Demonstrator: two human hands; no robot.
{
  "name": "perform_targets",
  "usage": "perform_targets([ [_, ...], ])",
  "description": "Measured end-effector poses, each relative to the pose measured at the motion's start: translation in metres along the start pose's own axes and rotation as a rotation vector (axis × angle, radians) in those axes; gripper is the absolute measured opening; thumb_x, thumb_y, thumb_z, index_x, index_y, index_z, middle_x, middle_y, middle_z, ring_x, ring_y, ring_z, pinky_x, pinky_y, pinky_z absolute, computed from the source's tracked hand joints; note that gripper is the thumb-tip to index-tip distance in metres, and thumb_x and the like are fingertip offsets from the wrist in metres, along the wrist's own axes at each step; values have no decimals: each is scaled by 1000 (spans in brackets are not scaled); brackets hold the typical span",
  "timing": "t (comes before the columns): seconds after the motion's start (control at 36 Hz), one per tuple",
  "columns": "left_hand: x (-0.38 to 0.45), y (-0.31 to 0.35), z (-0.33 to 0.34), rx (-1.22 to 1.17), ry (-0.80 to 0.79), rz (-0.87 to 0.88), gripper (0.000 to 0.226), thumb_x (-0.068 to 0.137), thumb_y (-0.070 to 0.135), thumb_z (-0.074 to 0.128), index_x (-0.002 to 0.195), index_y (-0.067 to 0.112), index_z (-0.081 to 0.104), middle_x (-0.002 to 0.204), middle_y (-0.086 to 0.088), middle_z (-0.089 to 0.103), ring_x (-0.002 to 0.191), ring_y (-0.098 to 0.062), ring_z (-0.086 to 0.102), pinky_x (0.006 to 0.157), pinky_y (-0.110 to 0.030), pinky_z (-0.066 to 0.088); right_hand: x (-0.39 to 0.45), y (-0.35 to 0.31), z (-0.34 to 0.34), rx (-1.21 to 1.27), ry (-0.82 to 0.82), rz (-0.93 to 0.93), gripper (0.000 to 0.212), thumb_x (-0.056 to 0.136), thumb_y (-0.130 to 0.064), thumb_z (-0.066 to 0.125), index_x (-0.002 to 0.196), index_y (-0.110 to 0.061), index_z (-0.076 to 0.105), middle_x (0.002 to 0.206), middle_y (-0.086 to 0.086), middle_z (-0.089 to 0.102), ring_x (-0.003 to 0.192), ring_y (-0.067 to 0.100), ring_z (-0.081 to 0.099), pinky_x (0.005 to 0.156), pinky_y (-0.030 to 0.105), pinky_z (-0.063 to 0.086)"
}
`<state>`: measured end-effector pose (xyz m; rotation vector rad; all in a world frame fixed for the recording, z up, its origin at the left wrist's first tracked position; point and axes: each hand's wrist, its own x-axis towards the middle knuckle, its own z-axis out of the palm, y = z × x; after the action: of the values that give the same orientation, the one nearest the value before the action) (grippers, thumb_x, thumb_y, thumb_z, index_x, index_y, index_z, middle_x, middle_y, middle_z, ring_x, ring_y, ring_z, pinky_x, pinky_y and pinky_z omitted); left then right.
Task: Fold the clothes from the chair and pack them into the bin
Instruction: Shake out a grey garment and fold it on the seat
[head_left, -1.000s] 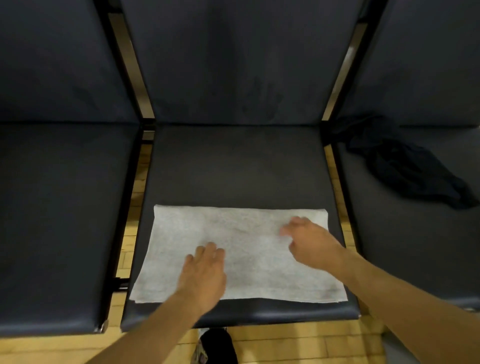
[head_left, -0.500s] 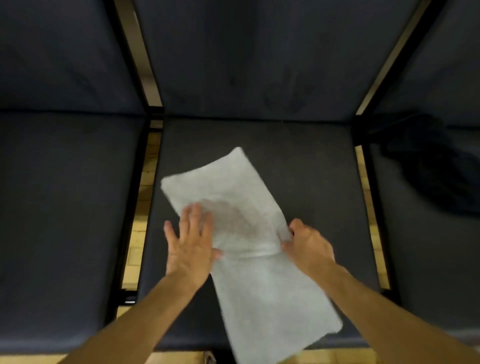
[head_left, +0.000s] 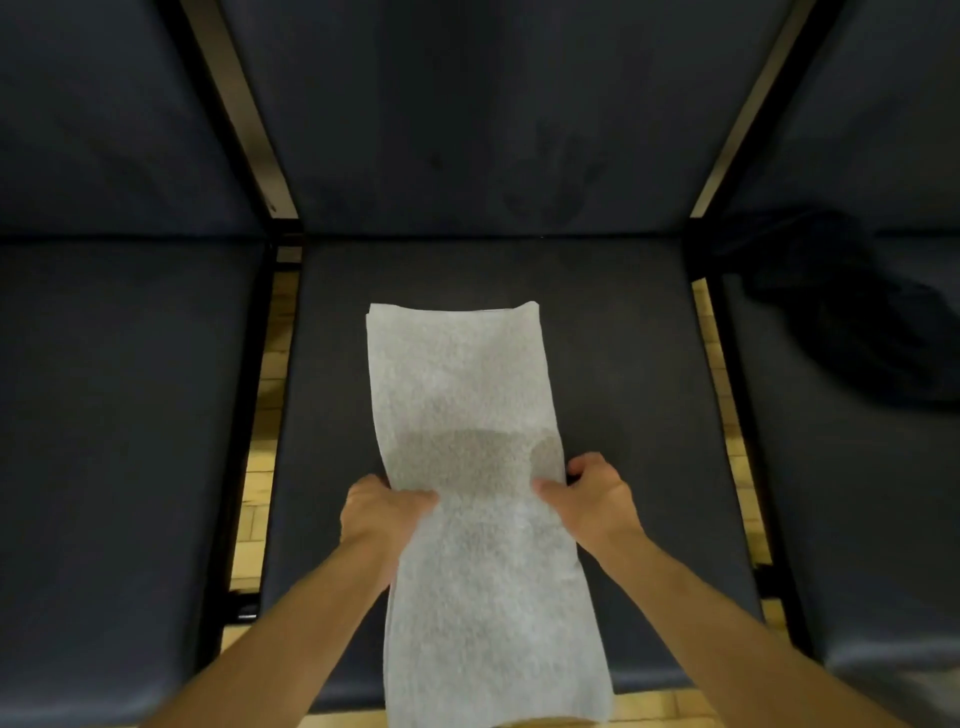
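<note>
White cloth (head_left: 467, 467), already folded to a long strip, lies lengthwise on the middle seat (head_left: 623, 364), its near end overhanging. Left hand (head_left: 382, 512) and right hand (head_left: 592, 493) pinch its side edges midway. A dark garment (head_left: 852, 312) lies unfolded on the right seat; no bin in view.

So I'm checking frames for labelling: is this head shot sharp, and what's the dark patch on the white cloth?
Head view: the white cloth is fairly sharp, its weave soft; the dark garment on the right seat is smeared and underlit; the wide angle splays the seat frames outward. The patch above the hands looks like a shadow, not a stain.
</note>
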<state>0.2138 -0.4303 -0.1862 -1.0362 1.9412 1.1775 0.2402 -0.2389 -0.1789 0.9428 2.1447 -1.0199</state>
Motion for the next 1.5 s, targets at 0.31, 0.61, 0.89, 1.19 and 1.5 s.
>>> perform_targets([
  [0.31, -7, 1, -29, -139, -252, 145, 21, 84, 16, 69, 103, 16, 62, 98, -3, 70, 89, -21, 67, 69, -30, 52, -1, -10, -5, 291, -95, -20, 14, 88, -17, 60, 93, -7, 51, 83, 4, 54, 69, 14, 52, 54, 23, 42],
  [0.61, -39, 21, -56, -171, -187, 299, 32, 85, 16, 68, 112, 14, 52, 104, -8, 65, 91, -25, 66, 80, -43, 56, -34, -23, -41, 449, -240, -200, 47, 95, -9, 52, 125, -43, 39, 114, -1, 63, 100, 15, 64, 79, 29, 55],
  [0.89, -201, 83, -115, -133, -120, 627, 14, 89, 11, 62, 96, 20, 70, 102, -7, 65, 99, -24, 61, 92, -44, 51, -174, -84, -155, 245, -59, -485, 22, 95, -15, 52, 97, -33, 65, 113, -5, 63, 112, 14, 57, 99, 38, 47],
  [1.19, -464, 171, -212, 153, 9, 991, 49, 80, 9, 70, 121, 30, 53, 108, 15, 51, 95, -2, 48, 68, -13, 39, -414, -154, -325, 58, 17, -733, 29, 79, -13, 73, 106, -18, 61, 102, 5, 65, 95, 19, 64, 87, 35, 54],
  [1.5, -607, 203, -259, 360, 217, 1159, 59, 78, 17, 74, 132, 21, 50, 129, 2, 54, 114, -13, 52, 95, -25, 42, -543, -179, -404, -136, 217, -861, 45, 79, -15, 74, 117, -23, 53, 112, -5, 58, 100, 10, 57, 87, 23, 48],
])
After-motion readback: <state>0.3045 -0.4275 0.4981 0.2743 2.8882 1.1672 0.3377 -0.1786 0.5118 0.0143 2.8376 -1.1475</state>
